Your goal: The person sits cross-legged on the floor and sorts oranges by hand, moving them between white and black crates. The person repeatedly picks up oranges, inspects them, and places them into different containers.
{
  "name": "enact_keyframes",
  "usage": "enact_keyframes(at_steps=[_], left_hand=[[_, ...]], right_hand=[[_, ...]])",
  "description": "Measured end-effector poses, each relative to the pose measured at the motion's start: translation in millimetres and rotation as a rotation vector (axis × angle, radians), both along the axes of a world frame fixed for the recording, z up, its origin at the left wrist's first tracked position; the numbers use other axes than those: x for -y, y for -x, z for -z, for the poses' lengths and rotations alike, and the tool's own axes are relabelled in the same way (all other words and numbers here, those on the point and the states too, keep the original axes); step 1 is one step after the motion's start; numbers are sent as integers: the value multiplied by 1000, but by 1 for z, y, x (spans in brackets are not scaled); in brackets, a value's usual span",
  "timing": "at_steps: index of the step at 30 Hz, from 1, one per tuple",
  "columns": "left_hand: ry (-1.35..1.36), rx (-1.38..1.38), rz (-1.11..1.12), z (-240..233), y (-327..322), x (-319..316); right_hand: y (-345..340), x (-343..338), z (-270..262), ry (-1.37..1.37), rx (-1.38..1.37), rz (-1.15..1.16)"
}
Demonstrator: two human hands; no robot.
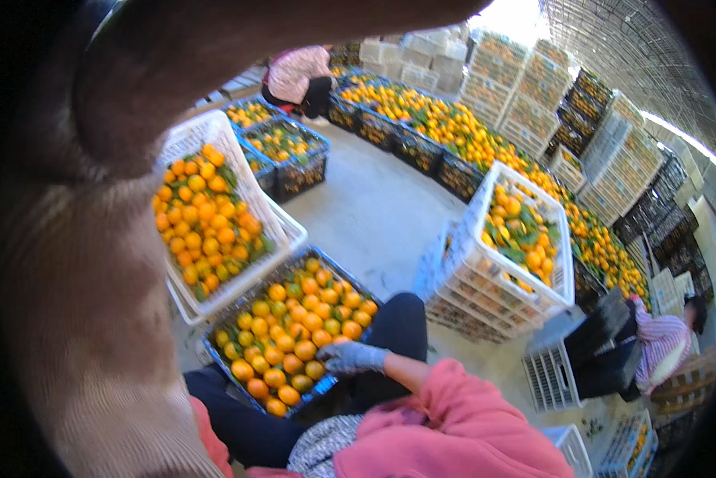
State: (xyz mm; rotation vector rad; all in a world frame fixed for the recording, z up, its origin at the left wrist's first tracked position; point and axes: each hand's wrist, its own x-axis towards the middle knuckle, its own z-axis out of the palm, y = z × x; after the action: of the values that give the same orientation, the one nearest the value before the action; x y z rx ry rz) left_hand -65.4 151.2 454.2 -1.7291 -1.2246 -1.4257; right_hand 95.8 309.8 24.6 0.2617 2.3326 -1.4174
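Note:
My right hand (353, 357), in a grey glove, reaches over the near right rim of a blue-edged crate (325, 385) between my knees. Its fingertips lie against the orange citrus fruits (298, 330) in that crate; I see no fruit held in it. Some green leaves show among the fruits. What appears to be my left hand (119, 251) is raised very close to the lens, blurred, covering the left side and part of the top. Its fingers cannot be made out fully. Beyond the crate, a white basket of citrus (247, 179) sits tilted on another white container (298, 230).
To the right stands a stack of white crates (477, 287) topped with leafy citrus. A long row of dark crates (418, 149) heaped with fruit curves behind. One person (298, 74) bends at the back, another (662, 343) at the right. Grey floor (364, 185) lies between.

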Motion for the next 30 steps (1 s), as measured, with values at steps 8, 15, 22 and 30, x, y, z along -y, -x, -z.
enact_keyframes(at_steps=[8, 15, 22, 30], left_hand=[[115, 276, 91, 60, -3, 31], [536, 813, -87, 199, 29, 105], [544, 1343, -162, 315, 42, 128], [661, 1249, -278, 378, 73, 114]], right_hand=[[3, 5, -8, -29, -143, -9], [-5, 15, 14, 98, -51, 63], [-3, 11, -8, 101, -160, -24], [45, -26, -71, -55, -439, 258]])
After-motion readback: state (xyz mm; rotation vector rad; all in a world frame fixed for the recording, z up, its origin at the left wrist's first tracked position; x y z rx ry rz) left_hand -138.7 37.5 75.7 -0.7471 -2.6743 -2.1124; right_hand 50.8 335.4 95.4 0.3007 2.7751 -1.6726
